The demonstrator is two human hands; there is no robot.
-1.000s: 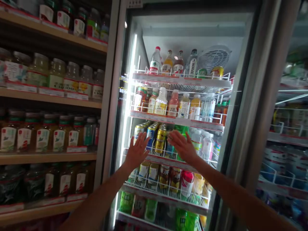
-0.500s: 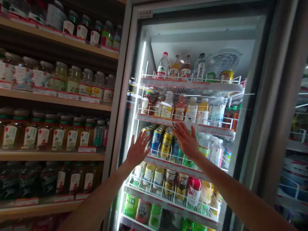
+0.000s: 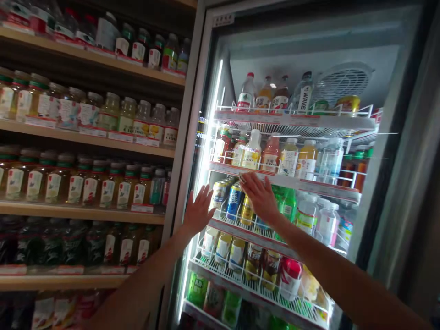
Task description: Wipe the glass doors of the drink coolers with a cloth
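Note:
My left hand (image 3: 198,211) is raised with its fingers spread, at the left side of the glass door (image 3: 309,50) of a drinks fridge. Higher and to its right, my right hand (image 3: 259,196) reaches out flat, fingers stretched, in front of the shelf with the cans. A small pale and dark patch shows beside its fingertips; I cannot make out what it is. Whether either palm touches the glass is hard to tell. Behind the hands stand a blue can (image 3: 234,200), a gold can (image 3: 246,211) and green bottles (image 3: 288,205).
Wooden shelves (image 3: 85,213) on the left carry rows of bottled drinks. The metal door frame (image 3: 184,151) separates them from the fridge. Inside, wire racks (image 3: 292,120) hold more bottles and cans, and a round fan grille (image 3: 343,82) sits at the upper back.
The fridge and shelves have shifted right in view, bringing more of the left shelves in. Relative to the fridge, both hands are farther left. Both stay flat with fingers stretched.

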